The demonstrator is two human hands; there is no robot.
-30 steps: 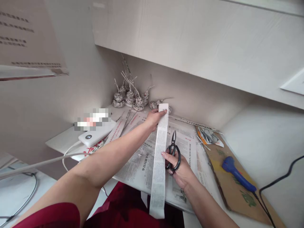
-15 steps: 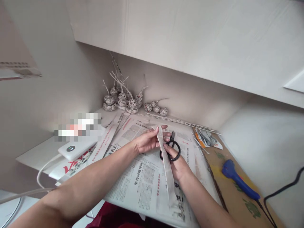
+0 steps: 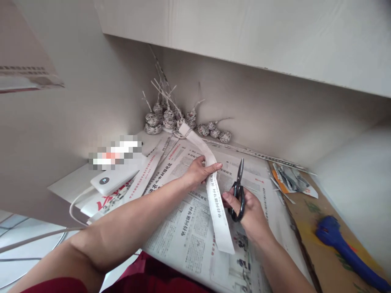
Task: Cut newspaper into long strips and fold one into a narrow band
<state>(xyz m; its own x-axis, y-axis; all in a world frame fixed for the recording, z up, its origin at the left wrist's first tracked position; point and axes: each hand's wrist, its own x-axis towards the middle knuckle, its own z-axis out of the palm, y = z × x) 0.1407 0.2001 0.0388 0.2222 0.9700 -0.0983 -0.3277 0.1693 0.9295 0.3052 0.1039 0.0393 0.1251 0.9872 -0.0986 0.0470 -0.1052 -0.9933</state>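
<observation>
L hand (image 3: 200,170) pinches a paper strip (image 3: 220,207) partway along, thumb on top, fingers behind, grip narrow. Both strip ends are free: one juts beyond the hand, overlapping a gourd in view; the other slants down btwn the hands, over newspaper (image 3: 189,221). R hand (image 3: 252,211), to the strip's right, grips scissors (image 3: 237,191) by the handles, blades together, tip pointing away from wearer. A gap separates L thumb from the blades; R thumb is just beside the strip's edge, contact hard to tell.

Newspaper spreads beneath both hands; the near edge of the table (image 3: 58,188) runs below them, nr maroon clothing (image 3: 143,274). Beyond the hands, thin rods (image 3: 244,151) lie along the back, w/ woven balls (image 3: 215,132) behind & upright gourds (image 3: 152,123) to the left. A pale panel (image 3: 244,36) overhangs that side. Right of R hand: cardboard (image 3: 305,221) w/ packet (image 3: 293,183) & blue glue gun (image 3: 345,248), bounded by a wall (image 3: 357,175). Left of L hand: power bank (image 3: 114,179), nr the table's left edge.
</observation>
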